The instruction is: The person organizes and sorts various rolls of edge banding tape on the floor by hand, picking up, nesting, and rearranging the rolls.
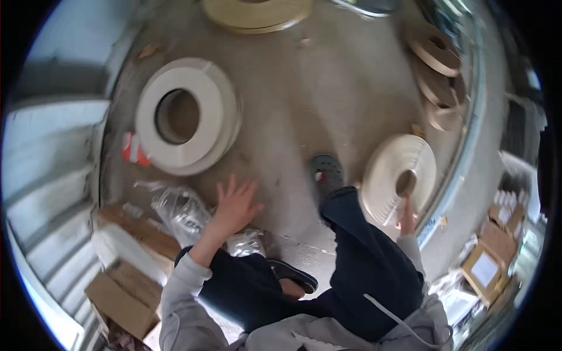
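My left hand (236, 203) hovers with its fingers spread and nothing in it, just below a stack of large white rolls (213, 126) on the floor. At the right, my right hand (407, 217) is at the lower edge of a cream-coloured coil (380, 175). One finger points up toward the coil's centre hole; the other fingers are partly hidden, and whether they grip the coil is unclear. The coil lies beside my right shoe (328, 175).
Brown rolls (435, 55) are stacked at the upper right, and a yellowish roll (257, 16) lies at the top. Clear plastic wrap (180, 212) and open cardboard boxes (126, 298) are at the lower left. A red-and-white packet (134, 150) touches the white rolls. More boxes (483, 266) stand at the right.
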Available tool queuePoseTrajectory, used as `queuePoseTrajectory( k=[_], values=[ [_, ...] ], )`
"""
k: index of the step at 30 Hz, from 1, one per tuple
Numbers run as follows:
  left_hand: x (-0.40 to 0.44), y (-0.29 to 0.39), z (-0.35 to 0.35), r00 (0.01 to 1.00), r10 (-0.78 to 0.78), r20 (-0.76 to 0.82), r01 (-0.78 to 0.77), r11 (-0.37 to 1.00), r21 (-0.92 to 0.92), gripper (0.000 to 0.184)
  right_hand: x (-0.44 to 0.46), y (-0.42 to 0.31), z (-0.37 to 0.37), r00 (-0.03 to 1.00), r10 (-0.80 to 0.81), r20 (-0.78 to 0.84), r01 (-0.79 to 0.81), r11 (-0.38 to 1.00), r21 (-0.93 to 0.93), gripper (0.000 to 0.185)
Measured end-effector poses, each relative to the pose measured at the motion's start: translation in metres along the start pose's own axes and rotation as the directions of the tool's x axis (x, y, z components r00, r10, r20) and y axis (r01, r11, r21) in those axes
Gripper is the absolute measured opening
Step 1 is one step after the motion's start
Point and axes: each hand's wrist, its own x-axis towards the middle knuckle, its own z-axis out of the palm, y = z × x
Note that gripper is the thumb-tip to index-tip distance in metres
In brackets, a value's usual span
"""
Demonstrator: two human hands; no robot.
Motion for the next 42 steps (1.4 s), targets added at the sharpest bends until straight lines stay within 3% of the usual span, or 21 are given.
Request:
queuePoseTrajectory(
  k=[1, 3, 4, 6, 8, 10, 11, 14, 16, 18, 19, 21, 22, 24, 26, 28, 31, 32, 33, 38, 42],
  values=[
    [0.001, -0.002, 0.004, 1.0, 0.021, -0.001, -0.021, 1.0, -0.003, 0.058, 0.0, -0.001, -0.003, 0.971, -0.051, 0.233, 0.023, 0.993, 0.12, 0.12],
    [0.001, 0.002, -0.002, 0.998, 0.06, -0.012, -0.06, 0.998, -0.036, 0.057, -0.005, -0.005, -0.009, 0.777, -0.166, 0.607, -0.079, 0.931, 0.356, 0.088],
    [-0.003, -0.001, -0.003, 1.0, 0.014, -0.026, -0.015, 0.999, -0.039, 0.057, -0.008, -0.017, 0.0, 0.787, -0.111, 0.607, -0.108, 0.943, 0.314, 0.087],
    [0.001, 0.002, -0.004, 0.999, 0.028, -0.024, -0.03, 0.996, -0.079, 0.056, -0.052, -0.033, 0.012, 0.807, -0.06, 0.587, -0.135, 0.95, 0.283, 0.087],
    [0.014, 0.01, -0.002, 0.994, 0.108, -0.007, -0.109, 0.989, -0.099, 0.055, -0.093, -0.044, 0.018, 0.921, 0.04, 0.387, -0.116, 0.978, 0.175, 0.083],
    [0.023, 0.012, 0.005, 0.986, 0.159, -0.04, -0.163, 0.978, -0.133, 0.053, -0.05, 0.002, 0.016, 0.837, 0.031, 0.546, -0.21, 0.94, 0.269, 0.081],
    [0.035, 0.018, 0.009, 0.978, 0.202, -0.053, -0.208, 0.966, -0.154, 0.052, -0.063, 0.018, 0.019, 0.912, 0.012, 0.41, -0.174, 0.917, 0.359, 0.078],
    [0.074, 0.052, 0.016, 0.939, 0.316, -0.135, -0.343, 0.885, -0.316, 0.053, -0.096, -0.005, 0.004, 0.934, 0.135, 0.329, -0.218, 0.949, 0.229, 0.081],
    [0.1, 0.078, 0.017, 0.921, 0.338, -0.193, -0.388, 0.835, -0.39, 0.053, -0.072, -0.008, -0.004, 0.989, -0.145, -0.037, 0.142, 0.988, -0.053, 0.093],
    [0.125, 0.116, 0.019, 0.954, 0.238, -0.18, -0.298, 0.743, -0.599, 0.051, 0.005, -0.001, -0.009, 0.919, -0.342, -0.198, 0.333, 0.94, -0.076, 0.099],
    [0.14, 0.133, 0.03, 0.958, 0.201, -0.202, -0.285, 0.707, -0.648, 0.052, 0.017, -0.016, -0.006, 0.917, -0.341, -0.206, 0.332, 0.94, -0.078, 0.099],
    [0.166, 0.161, 0.058, 0.958, 0.165, -0.235, -0.284, 0.661, -0.694, 0.053, 0.033, -0.053, 0.0, 0.828, -0.558, -0.051, 0.545, 0.824, -0.156, 0.109],
    [0.176, 0.176, 0.068, 0.957, 0.152, -0.249, -0.287, 0.645, -0.708, 0.057, 0.032, -0.06, 0.001, 0.819, -0.57, -0.066, 0.556, 0.817, -0.153, 0.109],
    [0.202, 0.192, 0.098, 0.948, 0.144, -0.282, -0.307, 0.644, -0.701, 0.063, 0.026, -0.07, 0.006, 0.874, -0.468, -0.131, 0.407, 0.852, -0.329, 0.115],
    [0.211, 0.203, 0.118, 0.938, 0.144, -0.315, -0.327, 0.665, -0.671, 0.067, 0.037, -0.072, 0.006, 0.853, -0.505, -0.131, 0.426, 0.819, -0.384, 0.115],
    [0.205, 0.203, 0.117, 0.94, 0.181, -0.289, -0.336, 0.647, -0.685, 0.071, 0.052, -0.078, 0.003, 0.843, -0.532, -0.078, 0.52, 0.844, -0.131, 0.113],
    [0.202, 0.201, 0.111, 0.936, 0.202, -0.29, -0.351, 0.629, -0.694, 0.071, 0.059, -0.113, 0.004, 0.859, -0.493, -0.141, 0.492, 0.87, -0.047, 0.113],
    [0.2, 0.201, 0.111, 0.93, 0.193, -0.313, -0.362, 0.627, -0.689, 0.071, 0.054, -0.124, 0.001, 0.91, -0.398, -0.113, 0.401, 0.916, 0.002, 0.111],
    [0.197, 0.2, 0.108, 0.939, 0.19, -0.287, -0.34, 0.649, -0.681, 0.073, 0.047, -0.135, 0.0, 0.952, -0.296, -0.077, 0.3, 0.953, 0.048, 0.109],
    [0.189, 0.195, 0.076, 0.982, 0.153, -0.111, -0.188, 0.734, -0.653, 0.079, 0.037, -0.129, -0.006, 0.953, -0.301, -0.016, 0.302, 0.952, 0.051, 0.107],
    [0.183, 0.185, 0.049, 0.989, 0.139, 0.041, -0.088, 0.801, -0.592, 0.081, 0.027, -0.119, -0.004, 0.925, -0.38, -0.002, 0.378, 0.922, -0.089, 0.113]
  ],
)
